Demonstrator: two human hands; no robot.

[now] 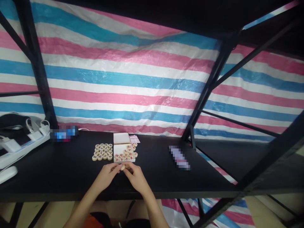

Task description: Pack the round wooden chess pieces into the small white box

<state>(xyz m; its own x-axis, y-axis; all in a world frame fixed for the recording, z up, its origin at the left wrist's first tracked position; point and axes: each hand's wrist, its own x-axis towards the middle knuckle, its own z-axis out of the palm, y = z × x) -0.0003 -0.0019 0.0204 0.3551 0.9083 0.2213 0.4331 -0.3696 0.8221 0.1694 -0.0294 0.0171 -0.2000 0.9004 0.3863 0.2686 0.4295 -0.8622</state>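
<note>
Pale and round, a small game piece (123,167) is held between the fingertips of both hands; the left hand (109,174) and the right hand (135,174) meet there, fingers curled narrow around it, near the front edge of a black table (156,167). With the hands at the clock's centre, an open white box (118,149) lies just beyond at 12 o'clock, containing red-marked pieces (124,155), with paper slips (135,139) at 1. Dark-marked pieces (101,152) sit in neat rows at 10. A pixelated, phone-shaped object (179,157) lies at 3, a white power strip (23,149) at 9. Behind hangs a pink, white and blue striped sheet (123,79).
</note>
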